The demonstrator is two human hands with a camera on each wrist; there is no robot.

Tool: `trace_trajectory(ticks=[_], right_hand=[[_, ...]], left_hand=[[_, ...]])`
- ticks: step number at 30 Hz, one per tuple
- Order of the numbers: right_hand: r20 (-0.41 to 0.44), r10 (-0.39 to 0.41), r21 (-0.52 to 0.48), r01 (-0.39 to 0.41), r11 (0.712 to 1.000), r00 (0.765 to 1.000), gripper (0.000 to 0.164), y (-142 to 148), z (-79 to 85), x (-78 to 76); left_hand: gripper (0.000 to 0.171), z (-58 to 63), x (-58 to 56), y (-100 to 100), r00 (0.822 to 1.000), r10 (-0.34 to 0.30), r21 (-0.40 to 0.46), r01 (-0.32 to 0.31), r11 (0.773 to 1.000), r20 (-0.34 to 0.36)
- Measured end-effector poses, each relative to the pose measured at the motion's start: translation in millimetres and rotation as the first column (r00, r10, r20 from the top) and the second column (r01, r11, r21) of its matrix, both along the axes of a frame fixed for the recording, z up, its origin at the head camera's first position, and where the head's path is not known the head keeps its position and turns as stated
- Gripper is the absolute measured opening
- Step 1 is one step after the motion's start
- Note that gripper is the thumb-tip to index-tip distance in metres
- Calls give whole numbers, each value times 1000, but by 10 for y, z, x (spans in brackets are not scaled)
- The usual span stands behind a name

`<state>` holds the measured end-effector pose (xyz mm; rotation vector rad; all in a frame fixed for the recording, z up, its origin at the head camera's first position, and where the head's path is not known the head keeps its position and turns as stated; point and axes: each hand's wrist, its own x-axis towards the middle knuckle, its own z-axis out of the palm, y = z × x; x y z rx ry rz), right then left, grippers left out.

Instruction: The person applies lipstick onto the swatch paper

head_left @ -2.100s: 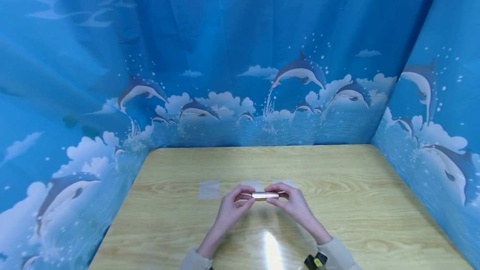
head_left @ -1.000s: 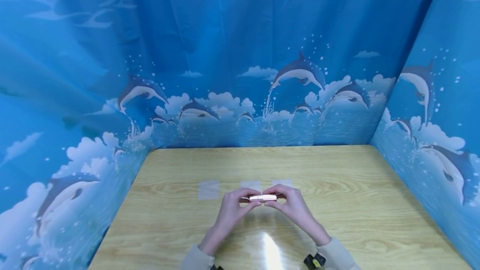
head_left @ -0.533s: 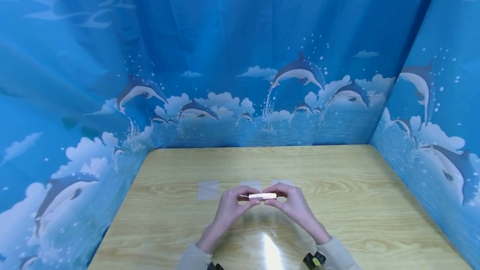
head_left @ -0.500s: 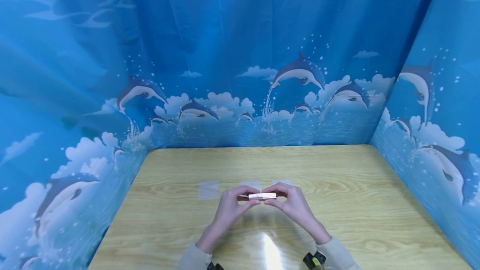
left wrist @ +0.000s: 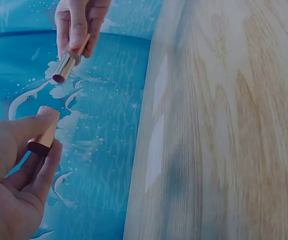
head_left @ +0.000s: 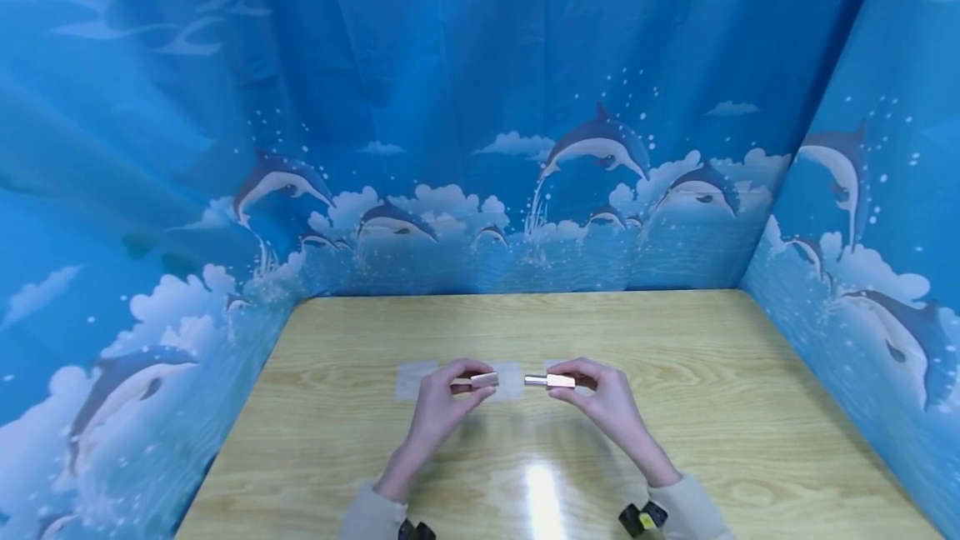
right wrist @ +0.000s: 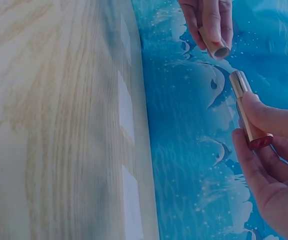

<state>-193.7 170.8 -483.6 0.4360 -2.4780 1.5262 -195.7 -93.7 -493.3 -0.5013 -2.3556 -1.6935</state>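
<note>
My left hand (head_left: 442, 405) pinches a rose-gold lipstick cap (head_left: 484, 379) between thumb and fingers. Facing it across a small gap is the lipstick tube (head_left: 561, 382), which my right hand (head_left: 611, 402) holds by its rose-gold base. A shiny metal inner sleeve (right wrist: 238, 82) sticks out of the base toward the left. In the right wrist view the cap's hollow open end (right wrist: 221, 52) points at that sleeve. The left wrist view shows a dark opening at the sleeve's tip; the lipstick itself cannot be made out. Both pieces are held above the table.
Pale square patches lie on the wood-grain table (head_left: 712, 407), one at the left (head_left: 412, 382) and one in the middle (head_left: 512, 382); the right one is partly hidden behind my right hand. A blue dolphin-print curtain (head_left: 480, 107) encloses the back and sides.
The lipstick was in one piece between both hands. Now the cap has come off: my left hand has moved left with it, my right hand right with the tube.
</note>
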Motion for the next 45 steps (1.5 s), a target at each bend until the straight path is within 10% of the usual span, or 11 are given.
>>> trace_trajectory(ticks=[29,45], right_hand=[[0,4,-73,-4,997,1000,30,-12,-36,36],[18,-1,-80,2,997,1000,31,15,-44,45]], left_hand=[[25,-126,60,55,995,-4,79,-4,997,100],[26,-246,21,-361,987,142,58,-146,988,74]])
